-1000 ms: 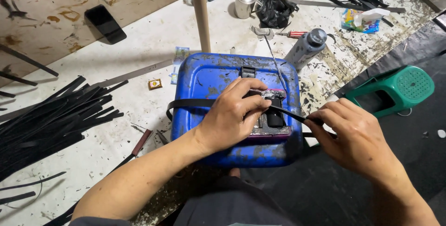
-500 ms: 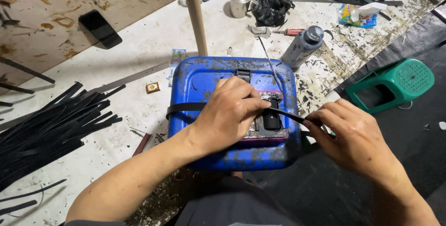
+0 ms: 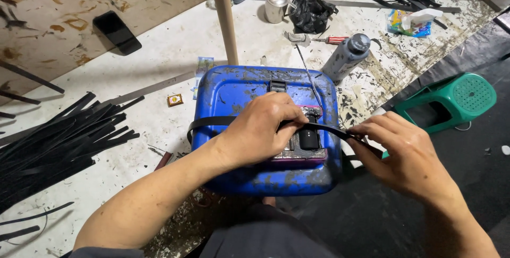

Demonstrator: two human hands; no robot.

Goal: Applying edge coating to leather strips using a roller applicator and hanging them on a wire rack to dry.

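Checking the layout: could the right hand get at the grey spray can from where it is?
Probably yes. The right hand pinches the black strip beside the blue box; the spray can lies ahead of it with only bare floor between. It would need to drop the strip first.

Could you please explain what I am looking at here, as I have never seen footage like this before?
The view comes from a camera worn on a person's head, looking down at their own bare hands. The left hand presses a black strip onto a paint-stained blue container, while the right hand pinches the strip's other end. Around it on the spattered floor lie a pile of black strips, a dark phone, a grey spray can, a metal cup and a green stool.
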